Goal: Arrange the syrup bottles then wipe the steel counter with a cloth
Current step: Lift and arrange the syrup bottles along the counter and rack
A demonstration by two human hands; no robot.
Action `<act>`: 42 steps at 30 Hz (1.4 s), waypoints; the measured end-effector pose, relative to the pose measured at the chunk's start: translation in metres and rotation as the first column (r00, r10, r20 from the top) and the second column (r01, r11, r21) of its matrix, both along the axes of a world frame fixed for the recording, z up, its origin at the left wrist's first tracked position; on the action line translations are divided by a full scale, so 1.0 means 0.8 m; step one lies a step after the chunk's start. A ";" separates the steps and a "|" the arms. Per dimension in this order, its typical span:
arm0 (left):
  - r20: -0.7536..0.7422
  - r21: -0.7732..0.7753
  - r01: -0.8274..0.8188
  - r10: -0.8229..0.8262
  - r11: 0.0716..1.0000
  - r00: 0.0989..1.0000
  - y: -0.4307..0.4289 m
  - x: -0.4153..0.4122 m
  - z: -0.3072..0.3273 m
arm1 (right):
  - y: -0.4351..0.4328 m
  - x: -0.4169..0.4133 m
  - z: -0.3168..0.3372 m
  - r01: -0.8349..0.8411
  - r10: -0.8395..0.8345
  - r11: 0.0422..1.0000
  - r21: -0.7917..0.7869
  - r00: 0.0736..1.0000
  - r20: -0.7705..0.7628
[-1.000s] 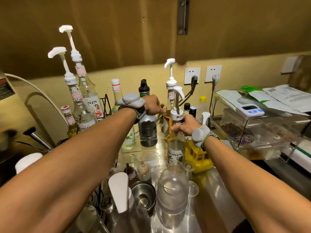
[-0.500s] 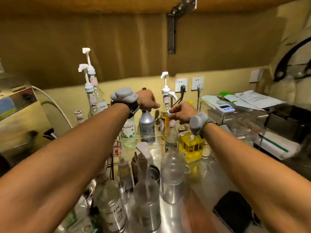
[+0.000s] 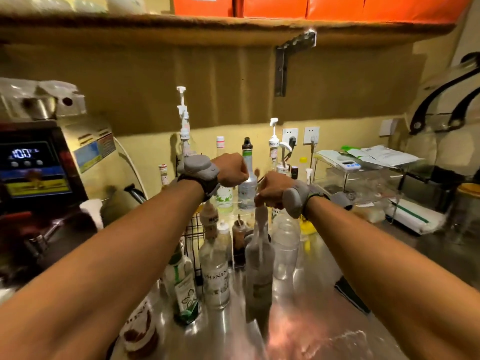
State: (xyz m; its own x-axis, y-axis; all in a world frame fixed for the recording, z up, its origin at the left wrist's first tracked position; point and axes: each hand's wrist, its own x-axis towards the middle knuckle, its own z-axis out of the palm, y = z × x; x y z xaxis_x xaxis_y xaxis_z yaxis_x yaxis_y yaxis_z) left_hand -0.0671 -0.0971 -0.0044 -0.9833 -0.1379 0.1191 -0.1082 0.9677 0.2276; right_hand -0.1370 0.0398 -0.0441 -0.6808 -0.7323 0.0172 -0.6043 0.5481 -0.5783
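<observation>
— Glass, blurred with motion: what have your right fingers (image 3: pixel 262 197) got hold of?

— They are curled tight round the neck of a clear syrup bottle (image 3: pixel 259 261), gripping it from above. My right hand (image 3: pixel 275 189) sits directly over it, so the bottle hangs straight below, long axis upright, base just over or on the steel worktop (image 3: pixel 306 328); the blur hides which.

— And the left?

— My left hand (image 3: pixel 231 170) is clenched into a fist further back, against the shoulder of a frosted silver bottle (image 3: pixel 247 188). Whether the fingers actually grip it, I cannot tell.

— Where do the other bottles stand?

— A row of pump-topped bottles (image 3: pixel 273 144) lines the wall behind both hands. Nearer me, to the left of the one I hold, stand a clear labelled bottle (image 3: pixel 215 271) and a green-labelled bottle (image 3: pixel 183 281). A clear plastic jug (image 3: pixel 285 245) is just beside it on the right.

— Which arm does the next move fall to?

— The right, I judge: it alone carries the bottle, which must stay vertical between close neighbours. No wiping has begun.
</observation>
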 end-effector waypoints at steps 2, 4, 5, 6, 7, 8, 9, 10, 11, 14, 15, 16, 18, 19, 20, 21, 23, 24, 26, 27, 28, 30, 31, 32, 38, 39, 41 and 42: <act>0.013 0.006 0.022 -0.022 1.000 1.000 0.002 0.018 -0.004 | -0.001 0.012 0.000 0.058 -0.058 0.998 -0.012 0.998 -0.028; 0.039 0.029 0.048 -0.049 0.998 0.998 0.007 0.024 -0.006 | 0.000 0.016 0.009 0.120 -0.123 0.990 -0.081 0.992 -0.039; 0.054 0.043 0.060 -0.063 0.997 0.997 0.009 0.028 -0.007 | 0.002 0.018 0.018 0.145 -0.151 0.981 -0.127 0.988 -0.042; 0.070 0.058 0.075 -0.079 0.995 0.994 0.011 0.031 -0.008 | 0.003 0.023 0.029 0.161 -0.171 0.971 -0.175 0.984 -0.043; 0.089 0.080 0.092 -0.099 0.993 0.991 0.014 0.033 -0.006 | 0.005 0.026 0.042 0.175 -0.188 0.958 -0.228 0.982 -0.034; 0.100 0.107 0.103 -0.114 0.989 0.988 0.015 0.033 -0.006 | 0.004 0.028 0.051 0.186 -0.197 0.941 -0.284 0.980 -0.009; 0.084 0.131 0.124 -0.135 0.984 0.987 0.018 0.032 -0.004 | 0.006 0.032 0.061 0.203 -0.211 0.918 -0.340 0.977 0.013; 0.047 0.153 0.143 -0.152 0.978 0.987 0.021 0.031 -0.003 | 0.008 0.035 0.069 0.214 -0.219 0.899 -0.381 0.975 0.031; 0.007 0.177 0.159 -0.163 0.971 0.987 0.023 0.029 -0.001 | 0.011 0.040 0.075 0.221 -0.223 0.886 -0.407 0.974 0.044; -0.054 0.194 0.183 -0.176 0.964 0.983 0.024 0.025 0.003 | 0.019 0.043 0.081 0.263 -0.233 0.839 -0.476 0.965 0.123; -0.062 0.196 0.190 -0.181 0.962 0.981 0.025 0.022 0.003 | 0.022 0.042 0.079 0.283 -0.233 0.816 -0.504 0.959 0.162; -0.068 0.203 0.189 -0.179 0.961 0.981 0.024 0.021 0.003 | 0.023 0.040 0.077 0.288 -0.217 0.799 -0.528 0.957 0.193; -0.078 0.253 0.189 -0.174 0.949 0.982 0.025 0.015 0.001 | 0.025 0.033 0.069 0.292 -0.181 0.773 -0.564 0.953 0.245; -0.088 0.282 0.187 -0.169 0.941 0.982 0.024 0.015 0.002 | 0.025 0.031 0.066 0.299 -0.169 0.759 -0.578 0.948 0.268; -0.093 0.308 0.184 -0.163 0.933 0.982 0.025 0.012 0.004 | 0.026 0.024 0.062 0.312 -0.165 0.751 -0.582 0.942 0.292; -0.100 0.320 0.176 -0.151 0.931 0.983 0.025 0.008 0.008 | 0.027 0.018 0.059 0.322 -0.167 0.754 -0.573 0.937 0.306; -0.136 0.326 0.168 -0.130 0.930 0.982 0.023 0.003 0.020 | 0.028 0.009 0.051 0.291 -0.163 0.800 -0.525 0.947 0.277; -0.159 0.335 0.169 -0.121 0.927 0.980 0.022 -0.003 0.028 | 0.028 0.003 0.047 0.247 -0.148 0.840 -0.483 0.961 0.234; -0.192 0.344 0.164 -0.102 0.924 0.976 0.018 -0.017 0.044 | 0.020 -0.008 0.042 0.156 -0.103 0.912 -0.379 0.983 0.155; -0.201 0.340 0.173 -0.108 0.924 0.974 0.016 -0.020 0.049 | 0.017 -0.007 0.041 0.139 -0.104 0.928 -0.344 0.988 0.116; -0.209 0.337 0.176 -0.109 0.925 0.972 0.013 -0.029 0.056 | 0.012 -0.014 0.043 0.133 -0.111 0.929 -0.344 0.990 0.082; -0.242 0.321 0.165 -0.088 0.932 0.966 0.006 -0.050 0.068 | 0.000 -0.036 0.051 0.133 -0.130 0.910 -0.394 0.991 0.034; -0.258 0.306 0.157 -0.077 0.939 0.963 0.003 -0.054 0.072 | -0.002 -0.040 0.056 0.133 -0.138 0.898 -0.420 0.990 0.018; -0.277 0.291 0.145 -0.061 0.946 0.959 -0.001 -0.064 0.077 | -0.007 -0.052 0.062 0.128 -0.140 0.887 -0.444 0.990 0.006; -0.176 0.215 0.094 -0.056 0.972 0.983 -0.029 -0.114 0.089 | -0.030 -0.117 0.081 0.079 -0.143 0.864 -0.498 0.985 -0.093; -0.129 0.209 0.056 -0.029 0.976 0.991 -0.038 -0.125 0.083 | -0.035 -0.129 0.078 0.083 -0.148 0.852 -0.517 0.985 -0.087; -0.048 0.205 -0.001 0.011 0.979 0.999 -0.053 -0.140 0.072 | -0.041 -0.143 0.074 0.088 -0.159 0.834 -0.545 0.984 -0.084; -0.021 0.203 -0.031 0.036 0.979 0.999 -0.060 -0.150 0.065 | -0.047 -0.156 0.069 0.085 -0.158 0.833 -0.546 0.983 -0.088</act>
State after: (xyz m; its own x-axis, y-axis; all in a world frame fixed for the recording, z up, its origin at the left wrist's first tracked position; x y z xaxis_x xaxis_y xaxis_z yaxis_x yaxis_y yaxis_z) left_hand -0.1874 -0.1453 0.0479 -0.9748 -0.1946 0.1088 -0.1321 0.8972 0.4214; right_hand -0.2618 0.0021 0.0115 -0.7291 -0.4933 0.4745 -0.6402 0.2462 -0.7277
